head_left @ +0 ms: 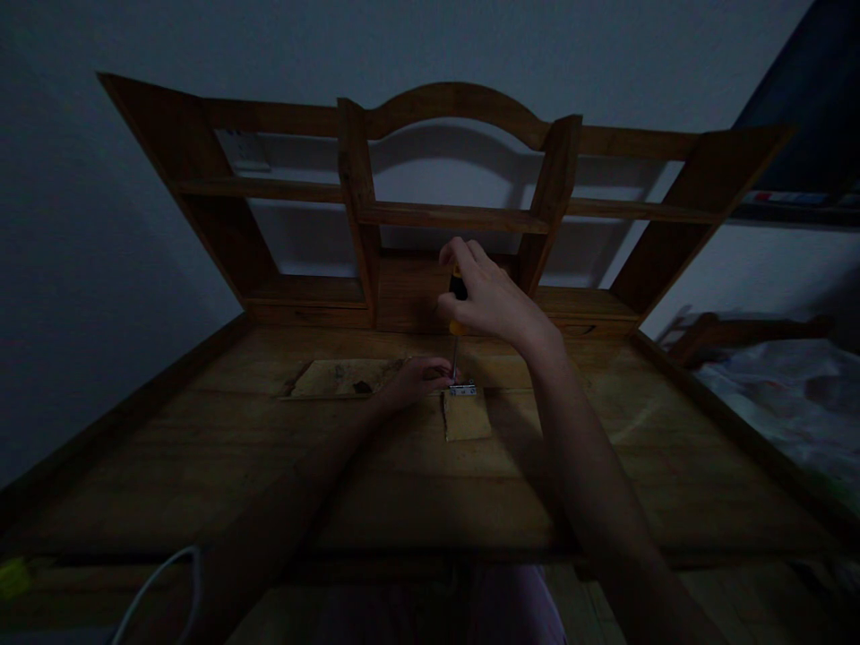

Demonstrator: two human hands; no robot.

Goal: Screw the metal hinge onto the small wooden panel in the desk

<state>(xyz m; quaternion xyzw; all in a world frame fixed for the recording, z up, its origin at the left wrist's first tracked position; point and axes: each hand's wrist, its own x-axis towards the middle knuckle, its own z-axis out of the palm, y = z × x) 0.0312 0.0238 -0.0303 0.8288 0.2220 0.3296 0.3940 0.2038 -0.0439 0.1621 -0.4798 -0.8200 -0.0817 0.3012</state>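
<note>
My right hand (pixel 487 296) is wrapped round the black and yellow handle of a screwdriver (pixel 458 328), held nearly upright. Its shaft runs down to a small metal hinge (pixel 463 390), a plate with holes, though the tip itself is too small to make out. From the left, my left hand (pixel 417 381) pinches at the hinge's left end, close beside the shaft. Under and in front of the hinge lies a small square wooden piece (pixel 468 418). Behind my left hand, a pale, rough-edged strip (pixel 336 378) with dark marks lies on the desk.
The wooden desk (pixel 235 457) carries a hutch (pixel 457 217) with shelves and small drawers along its back, against the wall. Raised side edges bound the desktop. A white cable (pixel 158 573) curves at lower left. Right of the desk is plastic-like sheeting (pixel 779 390).
</note>
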